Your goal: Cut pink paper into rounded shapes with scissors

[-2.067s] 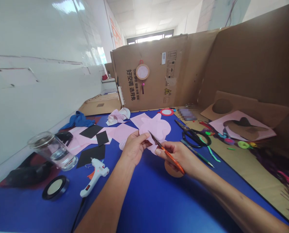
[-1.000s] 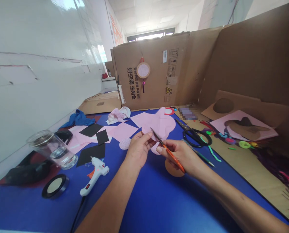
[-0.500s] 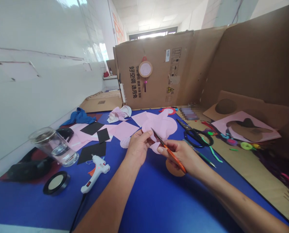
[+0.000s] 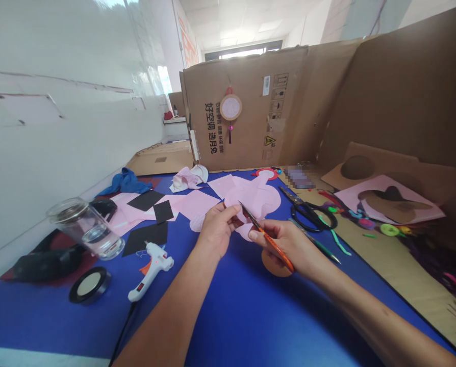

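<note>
My left hand (image 4: 218, 227) pinches a pink paper (image 4: 245, 233) between thumb and fingers, over the middle of the table. My right hand (image 4: 289, 244) is closed around orange-handled scissors (image 4: 273, 244), their blades slanting up and left across the paper towards my left fingertips. Fingers partly hide the paper, and I cannot tell how far the blades are parted. Just beyond my hands lies a larger pink cut-out with rounded lobes (image 4: 268, 196). Below my right hand a round brown disc (image 4: 274, 266) rests on the blue table (image 4: 228, 316).
To the left are a white glue gun (image 4: 151, 272), a glass of water (image 4: 101, 239), black squares (image 4: 146, 240) and a roll of tape (image 4: 89, 285). Large black scissors (image 4: 314, 216) and a green pen (image 4: 323, 248) lie right. A cardboard wall (image 4: 251, 137) stands behind.
The view shifts very slightly. Both hands, the scissors and the pink paper hold nearly the same position.
</note>
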Tool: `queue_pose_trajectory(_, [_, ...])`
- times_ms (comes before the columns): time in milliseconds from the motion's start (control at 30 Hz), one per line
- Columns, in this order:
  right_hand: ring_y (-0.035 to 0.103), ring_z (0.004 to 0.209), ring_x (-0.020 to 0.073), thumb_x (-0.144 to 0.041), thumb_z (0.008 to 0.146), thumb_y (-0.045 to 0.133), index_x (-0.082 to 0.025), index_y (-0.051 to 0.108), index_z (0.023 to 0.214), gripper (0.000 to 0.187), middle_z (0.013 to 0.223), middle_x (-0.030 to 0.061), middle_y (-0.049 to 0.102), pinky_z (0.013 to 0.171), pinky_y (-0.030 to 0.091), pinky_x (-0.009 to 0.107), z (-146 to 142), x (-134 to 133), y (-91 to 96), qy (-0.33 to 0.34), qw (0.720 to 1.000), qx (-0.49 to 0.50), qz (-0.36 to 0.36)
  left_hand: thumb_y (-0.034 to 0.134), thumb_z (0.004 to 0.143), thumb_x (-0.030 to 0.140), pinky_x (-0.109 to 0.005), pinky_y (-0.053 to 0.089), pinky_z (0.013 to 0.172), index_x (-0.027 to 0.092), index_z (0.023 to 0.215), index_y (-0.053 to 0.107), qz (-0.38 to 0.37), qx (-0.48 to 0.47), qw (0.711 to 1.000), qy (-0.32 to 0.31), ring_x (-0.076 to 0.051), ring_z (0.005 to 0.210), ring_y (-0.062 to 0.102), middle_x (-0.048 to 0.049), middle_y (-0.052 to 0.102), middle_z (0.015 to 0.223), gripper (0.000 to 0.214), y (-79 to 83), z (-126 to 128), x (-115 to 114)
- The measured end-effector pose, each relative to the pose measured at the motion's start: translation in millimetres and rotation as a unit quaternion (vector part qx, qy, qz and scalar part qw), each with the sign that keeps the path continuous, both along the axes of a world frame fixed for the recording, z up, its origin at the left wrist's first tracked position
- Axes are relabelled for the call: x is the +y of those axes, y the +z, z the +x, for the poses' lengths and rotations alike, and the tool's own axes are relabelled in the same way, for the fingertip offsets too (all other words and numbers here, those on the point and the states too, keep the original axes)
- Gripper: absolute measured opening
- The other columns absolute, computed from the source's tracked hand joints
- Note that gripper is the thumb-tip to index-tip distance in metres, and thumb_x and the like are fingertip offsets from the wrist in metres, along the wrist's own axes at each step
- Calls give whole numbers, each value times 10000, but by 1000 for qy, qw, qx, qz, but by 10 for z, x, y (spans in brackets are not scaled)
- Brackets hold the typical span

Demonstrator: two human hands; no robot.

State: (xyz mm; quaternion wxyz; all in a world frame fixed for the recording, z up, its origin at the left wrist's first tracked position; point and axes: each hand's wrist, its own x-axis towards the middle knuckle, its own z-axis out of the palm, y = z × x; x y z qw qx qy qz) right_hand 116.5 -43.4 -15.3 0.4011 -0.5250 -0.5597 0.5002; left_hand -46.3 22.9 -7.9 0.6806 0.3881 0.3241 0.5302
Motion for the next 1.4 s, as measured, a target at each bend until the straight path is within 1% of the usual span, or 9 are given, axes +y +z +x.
queue_pose_trajectory(133, [399, 398, 81, -622, 749, 865, -216, 586, 757, 492, 502, -82, 492, 382, 301, 198, -11, 0, -28, 0, 1000, 21, -18, 893, 608, 262, -305, 542, 706, 154, 746, 726, -8, -10, 1000, 5, -159, 656, 669, -42, 741, 722, 242, 11, 9, -5])
queue_pose_trajectory(300, [366, 350, 66, -656, 739, 865, -233, 529, 775, 542, 516, -95, 499, 336, 234, 185, -18, -61, 17, 40, 994, 71, -78, 886, 622, 229, -299, 546, 710, 163, 773, 729, -15, -19, 999, 25, -155, 664, 670, -43, 755, 753, 227, 32, -48, 41])
queue_pose_trajectory(400, [391, 374, 63, -642, 755, 873, -223, 556, 813, 529, 533, -90, 522, 353, 249, 171, -7, -101, 57, 62, 993, 49, -87, 878, 629, 213, -304, 555, 731, 155, 796, 739, -13, -19, 998, 52, -166, 707, 689, -62, 772, 796, 225, 37, -109, 94])
queue_pose_trajectory(500, [411, 388, 60, -669, 791, 842, -219, 564, 831, 530, 558, -81, 544, 363, 265, 168, 4, -110, 70, 63, 992, 51, -92, 875, 639, 219, -313, 560, 740, 143, 818, 754, -3, -8, 998, 68, -184, 744, 707, -86, 788, 830, 229, 34, -138, 120])
queue_pose_trajectory(633, [415, 381, 60, -662, 787, 850, -218, 555, 807, 533, 536, -84, 534, 351, 281, 164, 22, -91, 63, 53, 991, 68, -99, 886, 633, 241, -317, 559, 742, 143, 841, 772, 5, -2, 998, 57, -184, 737, 706, -84, 792, 832, 257, 27, -110, 97])
queue_pose_trajectory(800, [453, 391, 69, -628, 802, 860, -215, 614, 887, 488, 543, -82, 546, 350, 325, 151, 54, -64, 43, 49, 990, 76, -105, 889, 629, 255, -300, 545, 722, 145, 826, 775, 10, 3, 999, 48, -167, 715, 684, -67, 781, 811, 253, 23, -81, 74])
queue_pose_trajectory(933, [457, 402, 66, -589, 815, 871, -218, 611, 891, 460, 559, -78, 556, 361, 345, 147, 67, -60, 16, 59, 987, 99, -109, 893, 622, 260, -304, 545, 722, 143, 818, 767, 10, 6, 999, 45, -164, 712, 675, -64, 771, 806, 261, 36, -87, 70])
queue_pose_trajectory(1167, [451, 395, 68, -584, 833, 859, -217, 610, 890, 447, 555, -75, 551, 356, 331, 150, 76, -66, -6, 60, 987, 105, -104, 894, 622, 268, -293, 535, 698, 138, 814, 766, 15, 6, 999, 31, -157, 692, 660, -56, 758, 784, 265, 73, -77, 25])
queue_pose_trajectory(1400, [445, 398, 63, -581, 816, 875, -212, 601, 874, 463, 564, -76, 551, 348, 337, 149, 80, -68, 13, 60, 986, 119, -97, 883, 632, 266, -306, 537, 704, 145, 807, 761, 16, 6, 1000, 16, -154, 658, 645, -53, 755, 759, 245, 48, -56, 18])
